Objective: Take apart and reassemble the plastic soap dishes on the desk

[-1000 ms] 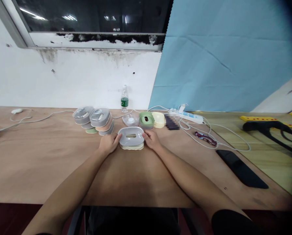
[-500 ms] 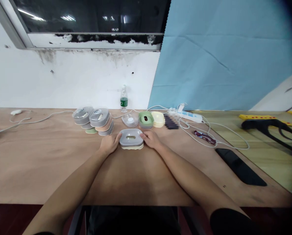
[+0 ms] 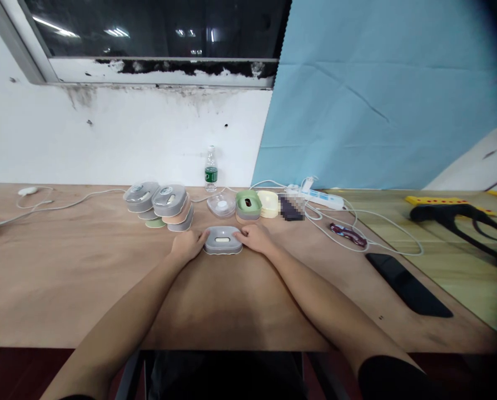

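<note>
Two bare hands hold a low grey box (image 3: 222, 249) from its two ends on a brown table (image 3: 85, 278). The left hand (image 3: 187, 244) is partly curled, thumb laid on the box's left end; the right hand (image 3: 256, 238) mirrors it, thumb on the right end. The other fingers are bent; how they meet the sides cannot be made out. The box sits flat in the gap between the hands, pale slot (image 3: 222, 240) facing up. A clear bottle (image 3: 210, 174) with a green label stands upright behind; box and hands are in front of it, on the person's side. Left of the bottle are two stacks of lidded boxes (image 3: 170, 205); just in front of it, a clear lid (image 3: 220, 206); to its right, a green tray (image 3: 256, 208) and cream trays (image 3: 269, 205); well apart, farther right and nearer the person, a black phone (image 3: 409, 284)
</note>
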`<state>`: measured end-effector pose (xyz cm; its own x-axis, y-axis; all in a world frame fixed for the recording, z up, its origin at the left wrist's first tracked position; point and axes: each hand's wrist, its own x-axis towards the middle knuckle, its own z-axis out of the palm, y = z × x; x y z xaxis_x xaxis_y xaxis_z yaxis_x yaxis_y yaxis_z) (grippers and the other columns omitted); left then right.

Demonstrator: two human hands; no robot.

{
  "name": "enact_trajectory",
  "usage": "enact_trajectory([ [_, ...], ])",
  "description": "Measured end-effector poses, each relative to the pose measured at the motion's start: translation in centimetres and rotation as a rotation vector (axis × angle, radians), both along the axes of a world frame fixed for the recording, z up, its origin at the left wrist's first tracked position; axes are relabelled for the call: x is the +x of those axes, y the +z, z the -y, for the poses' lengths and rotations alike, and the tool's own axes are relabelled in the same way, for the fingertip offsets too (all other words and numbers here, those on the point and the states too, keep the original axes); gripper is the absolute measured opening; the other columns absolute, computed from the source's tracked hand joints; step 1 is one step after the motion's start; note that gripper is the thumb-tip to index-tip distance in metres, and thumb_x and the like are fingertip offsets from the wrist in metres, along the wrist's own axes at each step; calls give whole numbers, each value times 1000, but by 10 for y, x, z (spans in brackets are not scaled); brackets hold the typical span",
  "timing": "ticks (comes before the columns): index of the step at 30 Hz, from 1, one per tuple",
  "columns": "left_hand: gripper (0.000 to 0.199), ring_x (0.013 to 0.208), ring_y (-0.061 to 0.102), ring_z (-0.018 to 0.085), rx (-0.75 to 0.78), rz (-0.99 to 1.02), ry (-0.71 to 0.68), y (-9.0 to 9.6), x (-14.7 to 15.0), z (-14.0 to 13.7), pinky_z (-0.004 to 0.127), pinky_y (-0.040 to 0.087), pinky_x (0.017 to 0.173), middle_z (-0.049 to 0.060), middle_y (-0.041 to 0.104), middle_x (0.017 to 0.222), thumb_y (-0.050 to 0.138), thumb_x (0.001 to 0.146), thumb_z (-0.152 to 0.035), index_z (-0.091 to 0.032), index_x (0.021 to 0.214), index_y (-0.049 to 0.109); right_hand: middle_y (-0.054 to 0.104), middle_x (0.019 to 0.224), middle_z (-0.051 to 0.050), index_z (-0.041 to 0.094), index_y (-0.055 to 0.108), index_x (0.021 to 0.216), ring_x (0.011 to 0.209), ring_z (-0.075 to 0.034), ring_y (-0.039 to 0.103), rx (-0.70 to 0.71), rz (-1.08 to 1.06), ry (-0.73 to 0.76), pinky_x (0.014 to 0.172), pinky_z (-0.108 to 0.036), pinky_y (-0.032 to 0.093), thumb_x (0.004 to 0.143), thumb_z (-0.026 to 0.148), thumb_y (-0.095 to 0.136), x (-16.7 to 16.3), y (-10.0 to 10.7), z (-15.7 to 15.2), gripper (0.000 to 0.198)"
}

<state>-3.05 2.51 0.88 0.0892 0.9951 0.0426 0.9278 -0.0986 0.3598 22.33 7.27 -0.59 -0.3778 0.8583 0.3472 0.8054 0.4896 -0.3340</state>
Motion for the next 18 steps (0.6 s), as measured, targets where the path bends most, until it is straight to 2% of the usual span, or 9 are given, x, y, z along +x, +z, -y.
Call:
enact_trajectory([
  [5,59,79,63,22,75,109,70,-1,-4,0,27,38,60,5,69,82,26,89,-66,-23,85,65,60,56,0,21,60,61,55,-14,52,186,-148,-125,55,-25,30,82,55,53,-14,11,1,41],
  [8,51,80,63,21,99,156,81,0,-3,0,26,38,60,5,70,84,35,88,-64,-23,96,64,66,65,-1,24,67,93,62,-17,58,186,-147,-111,57,-26,33,86,48,51,-26,20,-7,29],
  [10,48,81,64,21,100,173,57,1,-2,0,26,39,60,5,70,84,38,88,-61,-23,102,63,68,71,-2,25,60,117,66,-19,61,166,-100,-81,57,-27,35,86,42,52,-34,24,-16,36],
  [12,45,81,65,21,91,183,27,1,-2,1,25,39,60,4,70,83,40,89,-59,-23,105,62,69,76,-4,25,53,128,69,-21,62,139,-28,-54,58,-28,36,86,38,53,-40,25,-26,45],
  [15,42,80,65,20,89,191,-8,1,-3,2,25,39,60,4,70,82,41,89,-56,-23,105,63,70,81,-6,25,58,119,74,-24,63,108,49,-48,60,-28,37,85,35,56,-46,24,-36,35],
  [18,40,78,65,19,107,199,-30,0,-4,3,25,40,59,3,69,79,42,90,-54,-23,105,63,70,81,-5,25,61,106,76,-23,63,128,-11,-53,62,-28,37,87,34,54,-49,20,-37,23],
])
